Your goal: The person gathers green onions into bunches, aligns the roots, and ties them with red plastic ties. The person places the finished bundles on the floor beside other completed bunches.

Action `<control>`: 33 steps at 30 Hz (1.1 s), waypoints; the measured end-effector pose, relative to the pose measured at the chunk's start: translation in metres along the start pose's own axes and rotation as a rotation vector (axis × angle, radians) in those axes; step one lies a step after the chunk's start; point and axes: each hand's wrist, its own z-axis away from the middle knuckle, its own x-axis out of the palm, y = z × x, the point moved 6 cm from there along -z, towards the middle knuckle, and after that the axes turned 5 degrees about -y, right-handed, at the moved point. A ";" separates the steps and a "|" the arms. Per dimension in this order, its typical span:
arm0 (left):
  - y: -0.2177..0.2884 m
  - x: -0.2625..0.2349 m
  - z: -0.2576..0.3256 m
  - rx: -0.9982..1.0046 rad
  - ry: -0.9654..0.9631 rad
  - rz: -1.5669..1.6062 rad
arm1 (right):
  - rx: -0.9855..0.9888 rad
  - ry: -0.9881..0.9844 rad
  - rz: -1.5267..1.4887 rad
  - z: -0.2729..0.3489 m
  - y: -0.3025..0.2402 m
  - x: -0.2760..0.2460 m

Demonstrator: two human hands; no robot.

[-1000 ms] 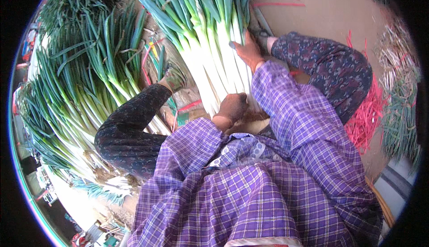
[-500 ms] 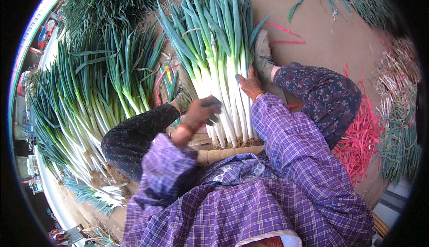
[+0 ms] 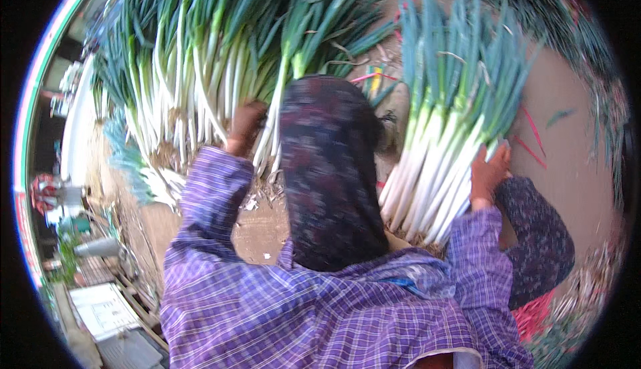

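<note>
A bundle of long green onions [image 3: 434,162], white shafts and rooted ends toward me, lies between my legs. My right hand [image 3: 491,174] is at its right edge, thumb and fingers around the outermost shafts. My left hand [image 3: 246,127] is reaching out past my left knee into a big heap of green onions [image 3: 193,69]. Its knuckles are among the white shafts; the fingers are hidden and blurred, so their grip does not show. A few separate stalks [image 3: 274,115] lean between that hand and my knee.
My raised left knee [image 3: 330,169] stands between heap and bundle. Red plastic strips [image 3: 534,315] lie at the lower right. More green onions [image 3: 554,2] lie at the far right. Crates and boards [image 3: 107,309] are at the lower left.
My left hand has left the bundle and moved left into the heap. The view has swung left, so the bundle now sits farther right. My right hand stays at the bundle's right edge.
</note>
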 end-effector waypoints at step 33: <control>-0.120 0.126 -0.064 -0.049 -0.638 0.046 | 0.187 -1.692 -1.036 0.143 -0.283 0.100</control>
